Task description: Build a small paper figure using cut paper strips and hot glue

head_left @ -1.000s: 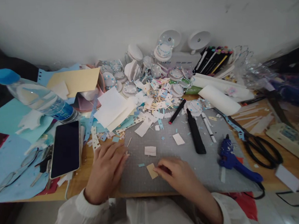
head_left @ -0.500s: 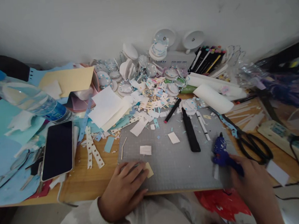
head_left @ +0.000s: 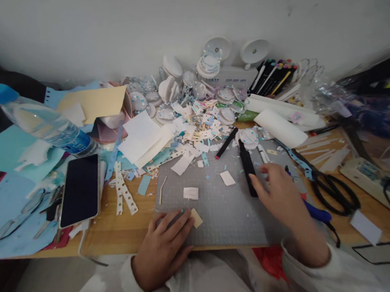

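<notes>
Tan paper square [head_left: 196,217], small and thin, lies flat on the grey cutting mat [head_left: 219,210] near its front edge; the left hand [head_left: 164,247] rests on the mat with fingertips touching the square's left side. Left grip: open-palmed, fingers spread and pressing down, grasping nothing.

Right hand [head_left: 279,193] sits over the mat's right part, fingers loosely curled, thumb tip beside the black utility knife [head_left: 248,169]. Whether it touches the knife: cannot tell. Right grip: released, nothing enclosed. Blue glue gun [head_left: 314,211] lies partly hidden under the right wrist.

Handling judgement: the square looks very light, limp and easily creased; likely to slide on the mat or shift with a breath. Best pinned flat with one fingertip, or lifted by pinching one free corner between thumb and forefinger; an edge may need prying up with a nail first.

Nearby: two white paper scraps [head_left: 191,193] on the mat, black scissors [head_left: 336,192] to the right, a dark smartphone [head_left: 79,190] on the wooden table [head_left: 121,232].
</notes>
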Action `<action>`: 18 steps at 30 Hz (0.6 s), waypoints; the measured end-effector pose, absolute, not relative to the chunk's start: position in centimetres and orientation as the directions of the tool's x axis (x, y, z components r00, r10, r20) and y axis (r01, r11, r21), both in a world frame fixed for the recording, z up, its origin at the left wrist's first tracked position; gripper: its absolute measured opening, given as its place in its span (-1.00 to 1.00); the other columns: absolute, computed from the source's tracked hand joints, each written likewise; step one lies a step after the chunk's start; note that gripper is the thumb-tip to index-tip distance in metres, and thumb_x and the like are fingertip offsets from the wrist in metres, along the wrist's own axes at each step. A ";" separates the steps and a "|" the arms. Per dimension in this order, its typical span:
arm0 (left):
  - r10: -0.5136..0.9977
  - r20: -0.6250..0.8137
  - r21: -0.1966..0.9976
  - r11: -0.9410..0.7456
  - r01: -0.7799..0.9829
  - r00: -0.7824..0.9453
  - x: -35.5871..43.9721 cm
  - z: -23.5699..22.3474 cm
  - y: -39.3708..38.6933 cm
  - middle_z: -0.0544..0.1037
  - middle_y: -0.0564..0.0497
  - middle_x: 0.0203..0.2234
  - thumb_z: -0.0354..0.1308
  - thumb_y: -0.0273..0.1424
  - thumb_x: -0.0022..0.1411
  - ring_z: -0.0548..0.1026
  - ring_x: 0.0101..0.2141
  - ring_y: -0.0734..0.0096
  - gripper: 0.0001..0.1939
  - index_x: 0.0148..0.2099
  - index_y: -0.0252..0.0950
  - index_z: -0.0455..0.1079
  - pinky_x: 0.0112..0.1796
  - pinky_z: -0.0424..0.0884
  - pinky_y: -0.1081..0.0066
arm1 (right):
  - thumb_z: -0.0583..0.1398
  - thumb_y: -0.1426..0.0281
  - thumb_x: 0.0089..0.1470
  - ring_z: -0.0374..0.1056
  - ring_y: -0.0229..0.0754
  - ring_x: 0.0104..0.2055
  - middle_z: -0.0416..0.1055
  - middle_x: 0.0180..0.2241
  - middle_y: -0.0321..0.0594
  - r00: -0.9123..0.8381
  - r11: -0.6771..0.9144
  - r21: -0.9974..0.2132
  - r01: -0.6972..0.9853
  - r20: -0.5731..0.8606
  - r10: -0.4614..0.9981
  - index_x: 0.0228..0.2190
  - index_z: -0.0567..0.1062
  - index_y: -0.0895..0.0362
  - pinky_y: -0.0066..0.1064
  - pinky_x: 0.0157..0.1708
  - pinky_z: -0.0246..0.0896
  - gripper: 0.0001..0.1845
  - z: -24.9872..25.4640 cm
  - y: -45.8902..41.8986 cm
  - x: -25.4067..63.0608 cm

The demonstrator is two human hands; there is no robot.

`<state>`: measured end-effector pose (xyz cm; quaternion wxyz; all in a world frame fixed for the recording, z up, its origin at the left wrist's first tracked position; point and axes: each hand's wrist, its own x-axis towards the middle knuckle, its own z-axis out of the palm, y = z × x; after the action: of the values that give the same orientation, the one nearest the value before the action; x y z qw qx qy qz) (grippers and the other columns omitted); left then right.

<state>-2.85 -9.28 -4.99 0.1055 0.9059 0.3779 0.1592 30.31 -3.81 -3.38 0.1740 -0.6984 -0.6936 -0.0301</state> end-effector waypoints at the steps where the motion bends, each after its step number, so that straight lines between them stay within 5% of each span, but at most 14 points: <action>1: 0.719 0.223 0.317 -0.692 0.649 0.658 -2.9 -4.9 -9.4 0.47 0.02 0.13 0.06 -0.35 0.31 0.35 0.08 0.18 -0.58 0.20 -0.21 0.31 0.06 0.08 0.18 | 0.06 0.21 0.17 0.36 0.08 -0.19 0.40 -0.24 0.08 0.037 0.014 -0.187 0.982 0.266 0.963 -0.15 0.34 0.21 -0.12 -0.21 0.31 -0.66 -3.9 -2.8 29.5; 8: 0.788 0.282 0.449 -0.612 0.650 0.547 -4.0 -4.2 -10.1 0.50 -0.03 0.07 0.04 -0.49 0.31 0.33 0.08 0.19 -0.64 0.13 -0.22 0.35 0.08 0.11 0.19 | 0.01 0.42 0.13 0.38 0.16 -0.14 0.39 -0.21 0.18 0.042 -0.005 -0.157 0.988 0.231 0.972 -0.07 0.32 0.30 -0.03 -0.19 0.32 -0.65 -4.3 -1.7 28.9; 11: 0.802 0.278 0.551 -0.584 0.597 0.528 -4.3 -3.4 -9.6 0.47 -0.09 0.05 0.05 -0.57 0.29 0.32 0.08 0.22 -0.61 0.14 -0.23 0.33 0.07 0.19 0.22 | -0.04 0.38 0.17 0.36 0.20 -0.07 0.39 -0.14 0.22 0.067 -0.004 -0.242 0.970 0.252 0.965 -0.02 0.31 0.31 0.04 -0.10 0.31 -0.60 -2.3 -4.1 29.1; 15: 0.845 0.316 0.729 -0.508 0.459 0.432 -3.6 -1.7 -8.5 0.48 -0.09 -0.04 0.04 -0.61 0.29 0.40 0.01 0.34 -0.64 0.09 -0.24 0.36 0.03 0.30 0.33 | -0.05 0.26 0.25 0.39 0.05 -0.02 0.42 -0.05 0.08 0.105 0.019 -0.491 0.871 0.224 0.969 0.05 0.30 0.18 -0.09 -0.03 0.34 -0.57 0.8 -8.4 27.9; 18: 0.909 0.231 0.891 -0.341 0.301 0.346 -2.0 -0.4 -7.9 0.53 -0.05 -0.11 0.10 -0.51 0.31 0.46 -0.07 0.38 -0.73 0.03 -0.20 0.42 -0.04 0.37 0.41 | -0.01 0.20 0.28 0.46 -0.20 -0.35 0.51 -0.24 -0.17 0.106 -0.077 -0.797 0.599 -0.017 0.994 0.06 0.35 0.00 -0.42 -0.36 0.43 -0.62 2.3 -11.6 25.7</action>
<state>-2.01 -7.88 -0.40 0.3918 0.7207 0.4198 0.3885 25.69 -11.58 2.26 0.3257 -0.6684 -0.5961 0.3031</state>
